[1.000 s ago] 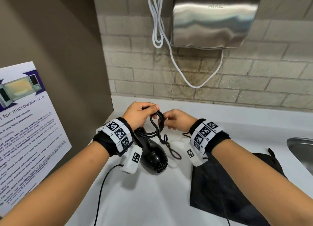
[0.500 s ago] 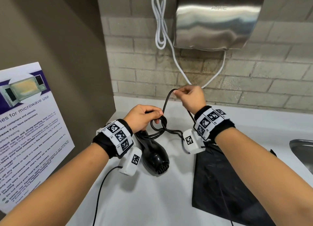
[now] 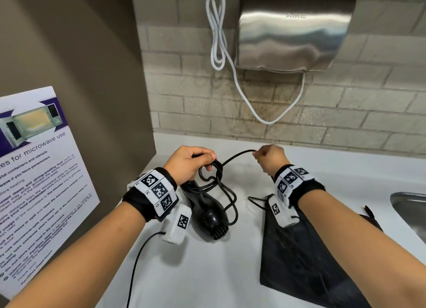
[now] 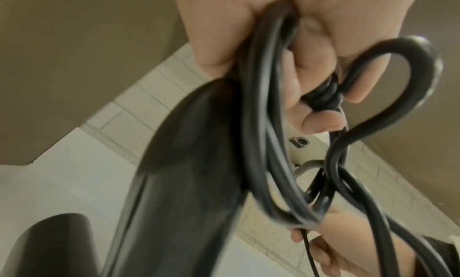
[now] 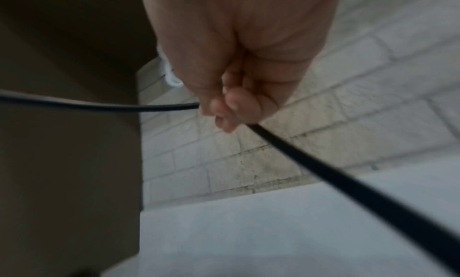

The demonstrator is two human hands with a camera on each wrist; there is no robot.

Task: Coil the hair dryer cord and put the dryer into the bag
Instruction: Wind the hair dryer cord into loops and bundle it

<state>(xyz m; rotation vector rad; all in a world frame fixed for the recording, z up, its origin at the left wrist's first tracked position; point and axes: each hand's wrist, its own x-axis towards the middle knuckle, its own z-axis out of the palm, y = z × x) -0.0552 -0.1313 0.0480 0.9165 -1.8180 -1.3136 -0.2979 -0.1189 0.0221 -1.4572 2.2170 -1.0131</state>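
A black hair dryer (image 3: 208, 215) lies on the white counter (image 3: 207, 273), nozzle toward me. My left hand (image 3: 191, 163) grips several loops of its black cord (image 3: 212, 171) above the dryer's handle (image 4: 184, 163); in the left wrist view the loops (image 4: 268, 143) run through my curled fingers. My right hand (image 3: 268, 156) pinches a free stretch of the cord (image 3: 237, 156), drawn out to the right of the coil; in the right wrist view the cord (image 5: 348, 179) passes through my pinched fingers (image 5: 236, 104). A flat black bag (image 3: 306, 261) lies on the counter under my right forearm.
A steel hand dryer (image 3: 292, 31) with a white cable (image 3: 216, 35) hangs on the brick wall. A brown panel (image 3: 69, 54) with a microwave poster (image 3: 34, 181) closes off the left. A steel sink (image 3: 410, 213) sits at the right edge.
My right hand rose from the coil with the cord, then came down and out to the right, drawing the cord with it. My left hand kept hold of the coil.
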